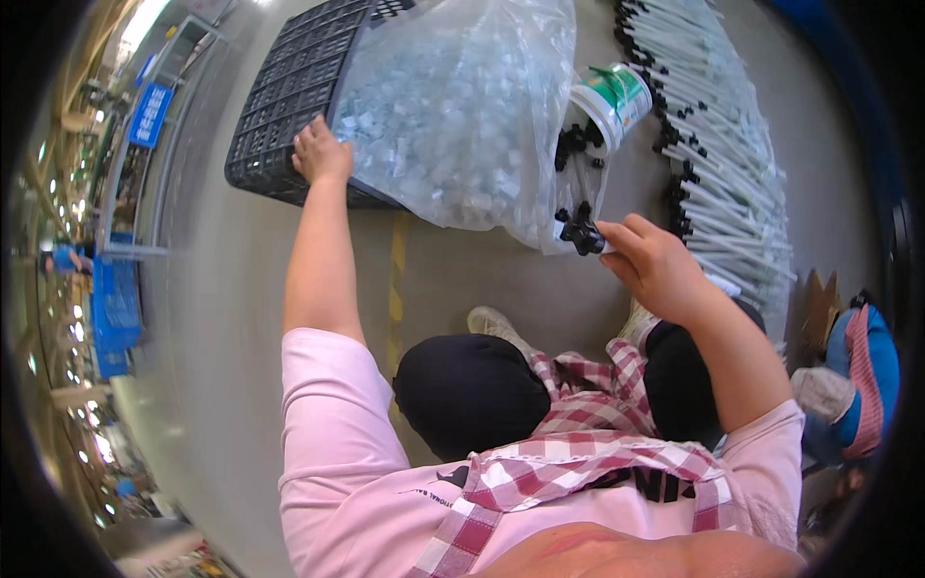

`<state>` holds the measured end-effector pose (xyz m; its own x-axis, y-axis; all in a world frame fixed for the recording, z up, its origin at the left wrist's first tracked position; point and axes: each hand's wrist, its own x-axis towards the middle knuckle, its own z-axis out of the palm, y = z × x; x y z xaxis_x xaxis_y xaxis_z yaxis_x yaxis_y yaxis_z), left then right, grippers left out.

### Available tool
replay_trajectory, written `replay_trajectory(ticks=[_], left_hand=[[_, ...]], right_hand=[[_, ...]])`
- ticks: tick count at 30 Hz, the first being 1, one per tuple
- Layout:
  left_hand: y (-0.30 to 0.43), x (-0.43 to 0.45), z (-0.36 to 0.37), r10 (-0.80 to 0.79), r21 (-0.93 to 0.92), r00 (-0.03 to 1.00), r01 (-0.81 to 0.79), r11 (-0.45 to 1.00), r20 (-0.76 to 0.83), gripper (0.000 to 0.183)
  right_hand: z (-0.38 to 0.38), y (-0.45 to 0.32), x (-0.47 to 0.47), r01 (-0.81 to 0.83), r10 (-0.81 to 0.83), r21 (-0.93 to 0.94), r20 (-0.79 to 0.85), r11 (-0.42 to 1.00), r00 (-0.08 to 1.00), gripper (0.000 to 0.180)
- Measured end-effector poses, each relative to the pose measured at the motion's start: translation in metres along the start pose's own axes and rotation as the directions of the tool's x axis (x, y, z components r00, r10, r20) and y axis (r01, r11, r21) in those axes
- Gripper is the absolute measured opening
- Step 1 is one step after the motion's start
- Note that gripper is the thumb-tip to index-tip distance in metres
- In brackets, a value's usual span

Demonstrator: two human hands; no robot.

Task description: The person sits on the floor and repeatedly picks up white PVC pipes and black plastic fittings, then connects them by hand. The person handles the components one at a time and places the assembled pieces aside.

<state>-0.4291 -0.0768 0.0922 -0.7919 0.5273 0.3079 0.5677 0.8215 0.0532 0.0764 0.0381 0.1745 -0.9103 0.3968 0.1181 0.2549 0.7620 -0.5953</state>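
Note:
My left hand (322, 153) rests on the near corner of a black plastic crate (282, 108), fingers over its rim. Beside the crate bulges a clear plastic bag (448, 137) filled with small translucent pieces. In my right hand (647, 264) is a black lobed plastic knob (582, 235), pinched between thumb and fingers near the bag's right edge. Just beyond it a white and green plastic bucket (614, 101) lies tipped on its side, with more black knobs (578, 141) at its mouth. What the left fingertips touch inside the rim is hard to see.
A long pile of white rods (730, 180) with black ends lies on the floor to the right. Yellow tape (396, 289) runs along the floor. At far left are a metal frame with a blue sign (150, 115) and blue bins (115, 311). Another person (860, 383) is at the right.

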Motion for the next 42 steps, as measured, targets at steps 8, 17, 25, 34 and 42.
replay_trajectory(ticks=[8,17,25,34,42], left_hand=[[-0.023,0.005,0.027,0.147,0.325,0.969,-0.076,0.943,-0.199,0.018],[-0.013,-0.059,0.005,0.116,0.25,0.988,-0.088,0.964,-0.098,0.025],[0.003,-0.185,-0.016,0.169,0.068,0.981,-0.163,0.984,-0.099,0.038],[-0.128,-0.237,-0.034,0.036,0.265,0.999,-0.04,0.963,0.02,0.05],[0.069,-0.238,-0.225,0.527,-0.082,0.723,-0.62,0.781,-0.447,0.028]], right_hand=[[0.006,0.016,0.015,-0.062,0.052,0.124,0.075,0.99,0.996,0.032],[0.027,0.034,0.022,-0.048,0.043,0.074,0.062,0.996,0.997,0.033],[0.051,0.043,0.027,0.033,-0.044,0.178,0.053,0.983,0.998,0.032],[0.042,0.041,0.008,0.109,-0.131,0.202,0.096,0.973,0.987,0.031],[0.009,0.056,-0.009,0.009,0.003,0.087,-0.138,0.996,0.99,0.033]])
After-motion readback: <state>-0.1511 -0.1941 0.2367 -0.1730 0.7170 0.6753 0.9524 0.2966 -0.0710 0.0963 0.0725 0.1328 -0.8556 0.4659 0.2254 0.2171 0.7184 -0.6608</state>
